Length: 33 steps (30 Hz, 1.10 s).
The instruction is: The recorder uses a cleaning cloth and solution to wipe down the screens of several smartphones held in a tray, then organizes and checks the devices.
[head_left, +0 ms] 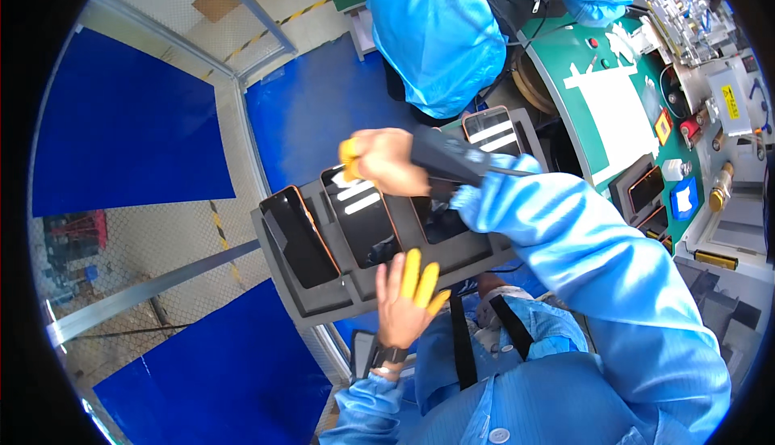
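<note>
Nearest the body, the left hand [406, 304] is lying open and empty-looking, its fingers spreading, some in yellow finger cots [412, 274], toward the near edge of the grey tray [315, 308]. Just beyond its fingertips, a dark smartphone [367, 227] is resting face up in the tray's second slot from the left, reflecting bright bars; an orange-edged phone [299, 239] is lying in the leftmost slot. Over the second phone's far end, the right hand [386, 161] is curling into a blur, so I cannot tell whether it is gripping anything. The step in hand is seemingly working on that phone's surface; the next move is probably calling for a steady tray and light contact on the glass. Farther off, a co-worker in a blue smock [440, 37] is standing beside a green-topped workbench [557, 65].
</note>
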Available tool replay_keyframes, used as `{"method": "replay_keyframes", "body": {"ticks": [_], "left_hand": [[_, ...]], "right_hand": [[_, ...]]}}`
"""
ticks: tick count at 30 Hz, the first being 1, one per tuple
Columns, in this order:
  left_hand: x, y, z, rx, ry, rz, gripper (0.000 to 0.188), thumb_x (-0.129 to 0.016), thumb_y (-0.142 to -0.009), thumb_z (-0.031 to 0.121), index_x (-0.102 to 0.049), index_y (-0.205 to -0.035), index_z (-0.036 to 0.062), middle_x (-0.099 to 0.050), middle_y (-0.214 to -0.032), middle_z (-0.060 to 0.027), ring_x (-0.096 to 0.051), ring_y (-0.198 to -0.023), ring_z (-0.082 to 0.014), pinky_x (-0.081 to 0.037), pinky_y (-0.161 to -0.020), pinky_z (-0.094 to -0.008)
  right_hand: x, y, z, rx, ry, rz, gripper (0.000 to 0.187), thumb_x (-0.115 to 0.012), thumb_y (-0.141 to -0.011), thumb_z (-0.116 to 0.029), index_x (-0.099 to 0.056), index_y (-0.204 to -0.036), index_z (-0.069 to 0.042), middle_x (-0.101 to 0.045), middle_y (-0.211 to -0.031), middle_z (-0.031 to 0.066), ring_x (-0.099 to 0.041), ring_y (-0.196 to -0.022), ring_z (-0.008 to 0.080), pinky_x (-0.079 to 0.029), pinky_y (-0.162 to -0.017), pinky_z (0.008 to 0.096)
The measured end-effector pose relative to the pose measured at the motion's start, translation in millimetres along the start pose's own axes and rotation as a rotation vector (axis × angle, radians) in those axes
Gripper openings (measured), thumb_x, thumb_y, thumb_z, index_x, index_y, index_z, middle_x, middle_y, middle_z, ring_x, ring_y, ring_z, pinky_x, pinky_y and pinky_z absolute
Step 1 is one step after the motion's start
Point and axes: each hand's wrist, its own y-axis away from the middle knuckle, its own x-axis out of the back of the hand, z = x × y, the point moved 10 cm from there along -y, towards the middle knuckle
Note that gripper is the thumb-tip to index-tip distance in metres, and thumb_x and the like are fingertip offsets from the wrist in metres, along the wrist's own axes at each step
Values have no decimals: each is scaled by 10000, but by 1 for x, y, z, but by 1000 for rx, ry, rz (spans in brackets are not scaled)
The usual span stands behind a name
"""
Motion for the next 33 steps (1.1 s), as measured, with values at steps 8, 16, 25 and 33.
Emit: {"method": "replay_keyframes", "body": {"ticks": [8,16,25,33], "left_hand": [[18,32,-51,156,-93,-27,637,-749,-647,364,-551,-1126,-7,-555,-1148,-151,-443,-1171,-299,-256,-1007,-543],[16,34,-55,129,-77,19,598,-736,-652,386,-587,-1078,-7,-592,-1090,-142,-478,-1141,-271,-273,-1005,-535],[14,37,-56,152,-98,21,591,-705,-679,401,-578,-1085,-10,-574,-1132,-136,-482,-1135,-262,-266,-990,-566],[9,37,-56,158,-85,-3,585,-690,-690,410,-572,-1084,-5,-563,-1149,-128,-496,-1106,-249,-249,-998,-565]], "right_hand": [[-56,-11,20,-176,-73,-341,204,-575,-667,-35,-624,-864,-46,-557,-903,119,-552,-930,274,-491,-721,331],[-34,62,-52,-140,-60,-71,193,-657,-693,-42,-607,-880,-50,-570,-760,68,-567,-655,217,-483,-584,298],[-35,30,34,-672,-341,-114,43,-579,-696,-99,-582,-710,-59,-545,-701,96,-556,-650,264,-455,-545,353],[-47,45,-53,-174,-8,-171,169,-662,-681,-67,-605,-840,-62,-556,-748,84,-560,-687,239,-462,-533,331]]}}
